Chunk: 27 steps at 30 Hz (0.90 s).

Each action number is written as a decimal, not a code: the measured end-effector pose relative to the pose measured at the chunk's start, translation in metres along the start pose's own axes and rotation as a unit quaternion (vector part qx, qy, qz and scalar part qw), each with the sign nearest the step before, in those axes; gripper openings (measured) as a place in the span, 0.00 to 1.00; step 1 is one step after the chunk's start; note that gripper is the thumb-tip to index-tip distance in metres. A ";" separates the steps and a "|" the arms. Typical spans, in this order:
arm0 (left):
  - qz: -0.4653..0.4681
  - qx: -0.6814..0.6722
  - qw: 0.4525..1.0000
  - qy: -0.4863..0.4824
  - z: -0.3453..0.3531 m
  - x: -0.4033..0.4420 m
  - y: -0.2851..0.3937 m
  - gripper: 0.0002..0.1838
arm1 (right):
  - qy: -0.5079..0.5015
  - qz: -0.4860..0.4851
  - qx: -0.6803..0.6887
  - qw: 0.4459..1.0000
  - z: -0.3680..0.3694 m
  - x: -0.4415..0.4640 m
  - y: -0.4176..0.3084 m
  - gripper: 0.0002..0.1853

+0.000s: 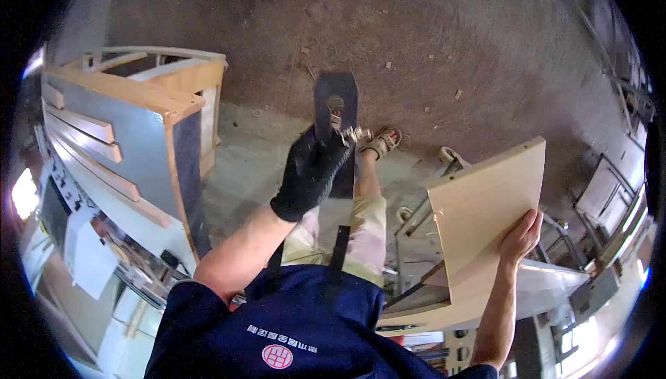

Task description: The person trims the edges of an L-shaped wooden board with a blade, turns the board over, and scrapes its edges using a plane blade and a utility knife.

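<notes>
In a black glove, my left hand (pixel 310 171) is closed in front of my legs. It grips a long dark flat plate (pixel 336 84) with a round hole near its far end and a shiny metal fitting (pixel 355 134) beside the glove. What the plate is, I cannot make out. My bare right hand (pixel 522 237) has its fingers around the right edge of a pale wooden board (pixel 485 205), which stands tilted at my right side. A small notch shows on the board's left edge.
At the left stands a workbench (pixel 132 126) with several wood strips (pixel 87 126) on its grey top. A wheeled metal frame (pixel 416 216) is behind the board. Small wood scraps (pixel 458 94) lie on the brown floor. Metal racks (pixel 610 199) line the right side.
</notes>
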<state>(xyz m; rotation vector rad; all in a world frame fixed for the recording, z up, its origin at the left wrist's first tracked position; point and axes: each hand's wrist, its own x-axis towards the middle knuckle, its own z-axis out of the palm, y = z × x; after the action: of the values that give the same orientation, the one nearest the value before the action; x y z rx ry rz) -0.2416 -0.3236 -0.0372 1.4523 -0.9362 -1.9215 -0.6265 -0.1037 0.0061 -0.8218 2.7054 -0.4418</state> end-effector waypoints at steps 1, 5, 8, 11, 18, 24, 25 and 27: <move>-0.031 -0.007 0.999 -0.019 -0.003 -0.006 -0.009 0.08 | 0.008 -0.012 -0.001 1.000 0.002 0.000 0.003 0.24; -0.048 -0.009 0.998 -0.034 0.008 -0.027 -0.018 0.11 | 0.012 -0.015 -0.003 1.000 0.002 0.001 -0.001 0.26; -0.113 -0.009 0.989 -0.092 0.009 -0.032 -0.021 0.11 | 0.016 -0.013 -0.006 1.000 0.002 0.000 0.000 0.26; -0.137 -0.029 0.984 -0.113 0.016 -0.032 -0.033 0.13 | 0.029 -0.026 -0.005 0.999 0.003 0.000 0.002 0.26; -0.089 0.017 0.989 -0.120 0.048 -0.031 -0.019 0.11 | 0.018 -0.021 -0.002 1.000 0.002 -0.001 -0.004 0.27; -0.056 0.045 0.990 -0.122 0.064 -0.033 -0.019 0.10 | 0.016 -0.020 -0.008 1.000 0.001 -0.002 -0.014 0.24; -0.028 0.057 0.992 -0.112 0.066 -0.032 -0.021 0.10 | 0.016 -0.020 -0.006 1.000 0.001 -0.002 -0.017 0.24; -0.059 0.060 0.988 -0.127 0.066 -0.032 -0.017 0.10 | 0.016 -0.011 -0.009 1.000 0.002 -0.003 -0.020 0.25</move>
<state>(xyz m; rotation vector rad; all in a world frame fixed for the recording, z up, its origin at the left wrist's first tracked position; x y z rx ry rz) -0.2975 -0.2754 -0.0213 1.3775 -1.1188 -2.2084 -0.6141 -0.1181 0.0123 -0.8558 2.7355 -0.4396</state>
